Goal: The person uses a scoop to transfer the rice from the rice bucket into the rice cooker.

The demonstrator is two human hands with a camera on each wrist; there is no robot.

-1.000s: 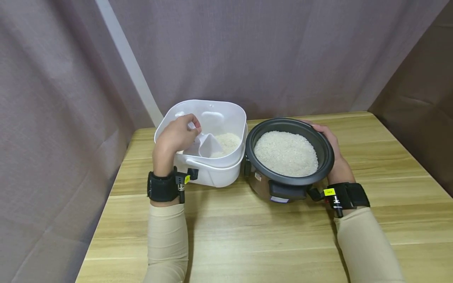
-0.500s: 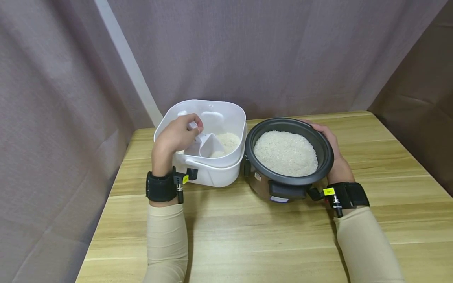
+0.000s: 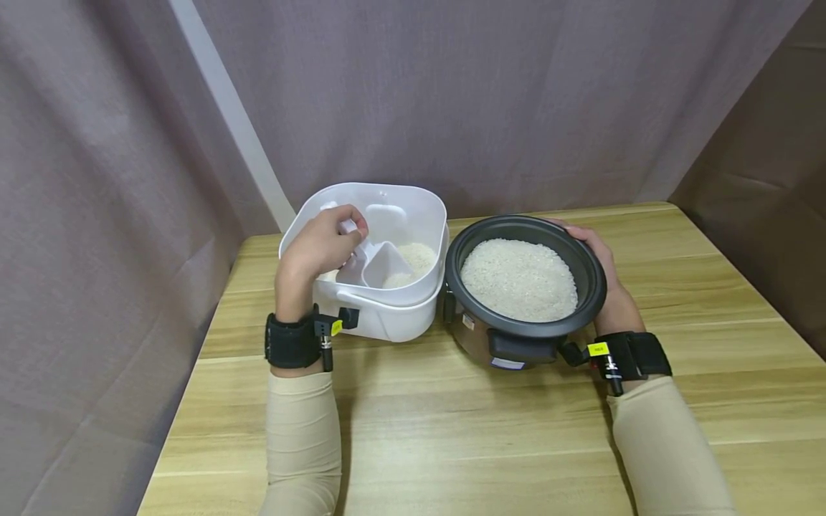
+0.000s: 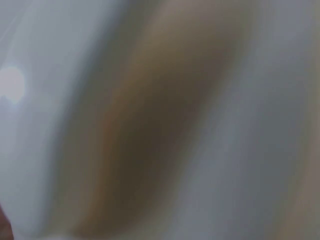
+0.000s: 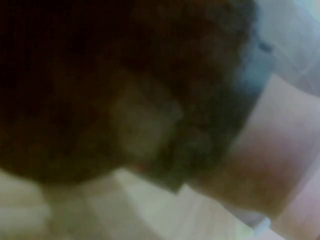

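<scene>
While the wooden desk [image 3: 452, 430] and all that stands on it keep their places from a second ago, little changes. The rice cooker [image 3: 524, 287], its dark pot heaped with white rice, sits right of centre, with the right hand [image 3: 606, 279] still curled around its far right wall, steadying it. Touching its left side is the white bin [image 3: 374, 258], a little rice left in its bottom. Inside it the left hand [image 3: 319, 251] pinches the handle of the white scoop [image 3: 382, 264], which has drawn slightly nearer and now holds a small load of grains, so another scoopful seems ready to lift. Both wrist views are blurred.
</scene>
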